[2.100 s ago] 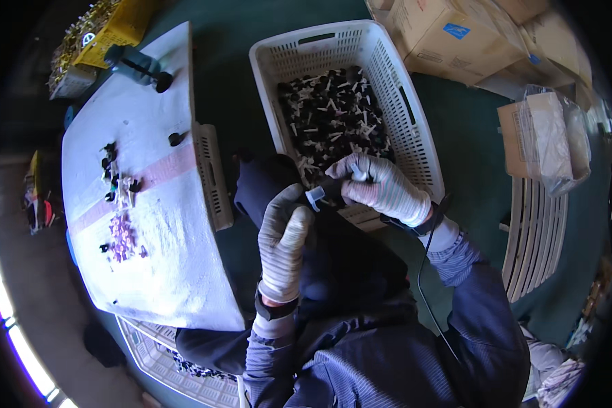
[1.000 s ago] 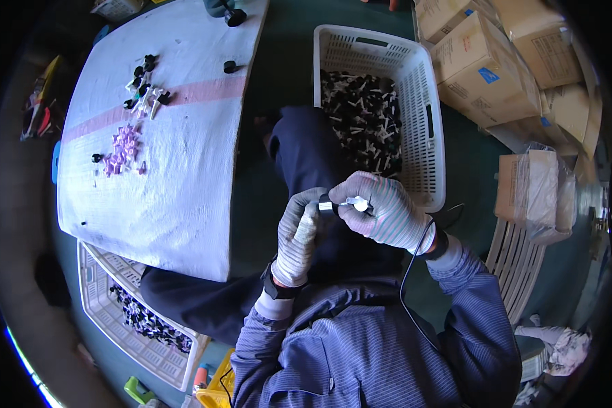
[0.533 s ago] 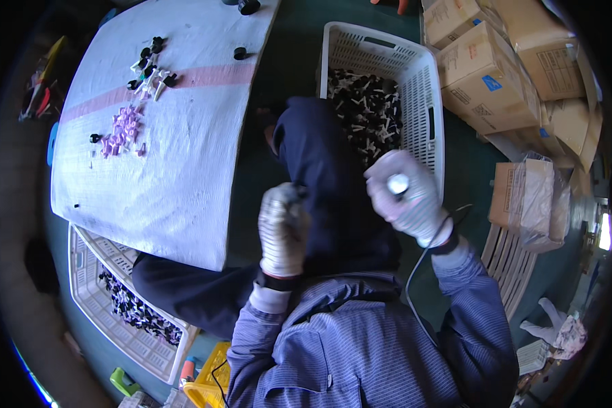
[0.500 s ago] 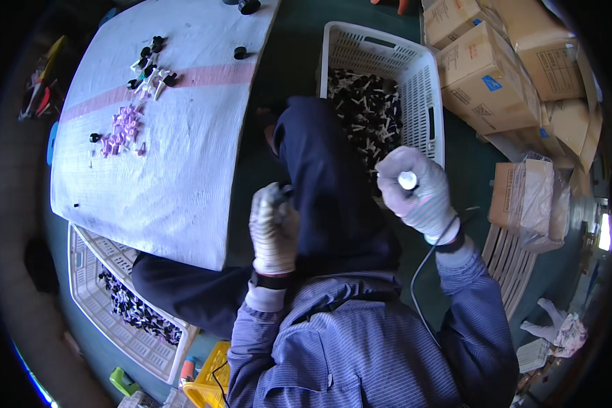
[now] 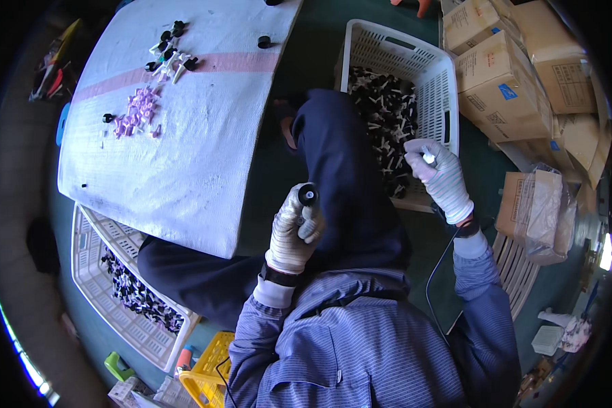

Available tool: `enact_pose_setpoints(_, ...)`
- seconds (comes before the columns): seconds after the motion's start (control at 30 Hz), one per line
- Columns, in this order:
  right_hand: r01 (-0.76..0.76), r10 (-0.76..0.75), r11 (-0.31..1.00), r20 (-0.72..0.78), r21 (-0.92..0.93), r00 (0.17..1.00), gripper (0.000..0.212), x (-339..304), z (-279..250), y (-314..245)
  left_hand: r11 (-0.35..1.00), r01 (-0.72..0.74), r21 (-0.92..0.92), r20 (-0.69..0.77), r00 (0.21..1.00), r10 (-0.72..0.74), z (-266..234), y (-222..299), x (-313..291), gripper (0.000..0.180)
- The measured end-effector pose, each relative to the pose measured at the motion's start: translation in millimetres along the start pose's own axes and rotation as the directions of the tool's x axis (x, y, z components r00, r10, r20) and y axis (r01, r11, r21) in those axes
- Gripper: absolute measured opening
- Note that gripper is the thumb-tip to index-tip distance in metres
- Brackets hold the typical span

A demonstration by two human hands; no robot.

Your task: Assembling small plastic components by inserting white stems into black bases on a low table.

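My gloved left hand (image 5: 291, 238) is closed around a round black cap (image 5: 307, 195) with a pale centre, its face turned up above the fingers. It hovers beside my bent leg (image 5: 336, 177). My gloved right hand (image 5: 447, 182) is closed on a small white plastic piece (image 5: 428, 156) whose end shows between thumb and fingers; the rest is hidden. That hand is over the near right rim of a white crate (image 5: 449, 95) filled with black-and-white parts (image 5: 381, 115). A cable (image 5: 432, 279) trails from the right wrist.
On the white board (image 5: 177, 177) at left lie pink pieces (image 5: 139, 112), white pieces with black caps (image 5: 170, 61) and a lone black cap (image 5: 264, 42). A second crate (image 5: 81, 251) holds dark parts. Cardboard boxes (image 5: 500, 81) are stacked at right; a yellow basket (image 5: 207, 374) stands below.
The black cap in my left hand now faces up in plain sight. My right hand has turned, so the white piece points differently. The whole view has shifted a little.
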State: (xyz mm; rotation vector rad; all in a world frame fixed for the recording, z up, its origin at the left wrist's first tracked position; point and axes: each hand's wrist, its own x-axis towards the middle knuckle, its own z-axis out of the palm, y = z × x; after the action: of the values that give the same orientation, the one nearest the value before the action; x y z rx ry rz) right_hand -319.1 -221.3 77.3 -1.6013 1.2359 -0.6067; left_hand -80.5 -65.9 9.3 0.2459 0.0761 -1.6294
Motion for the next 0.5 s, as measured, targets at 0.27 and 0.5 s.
enact_pose_setpoints(0.27, -0.087, 0.087, 0.996, -0.025, 0.000, 0.996, 0.020, -2.3, -5.3, 5.6, 0.995, 0.086, -0.041, 0.006, 0.996, -0.086, 2.6, -4.3, 1.9, 0.028)
enact_pose_setpoints(0.5, 0.074, -0.066, 0.977, 0.045, -0.200, 0.997, 0.028, -4.7, 12.2, 9.7, 0.996, 0.090, 0.024, -0.078, 0.993, -0.088, 1.7, -3.7, -1.1, 0.032)
